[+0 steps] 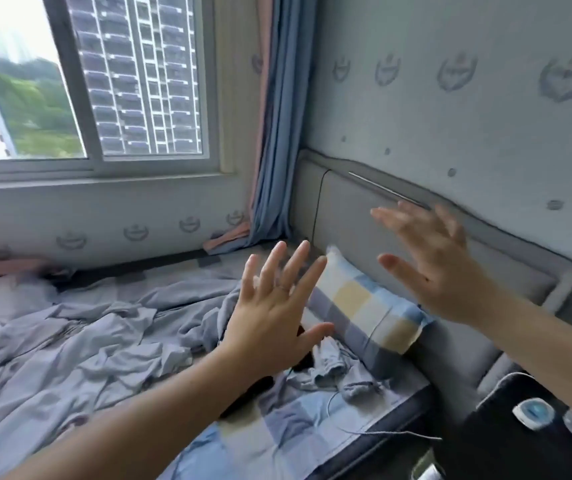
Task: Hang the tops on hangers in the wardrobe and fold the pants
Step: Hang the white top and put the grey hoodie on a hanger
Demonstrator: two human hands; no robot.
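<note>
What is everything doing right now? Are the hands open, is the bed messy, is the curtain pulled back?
left hand, open, fingers spread, holding nothing.
right hand, open, fingers spread, holding nothing.
grey sheet, crumpled.
checked pillow, lying along the headboard.
curtain, bunched to one side.
small grey cloth, crumpled by the checked pillow.

I see a pillow (364, 306) checked in blue, yellow, white and grey, lavender-grey bedding (69, 341), a blue curtain (277, 133) edged pink, and pale grey wallpaper (450, 116) with repeated darker crests.
</note>
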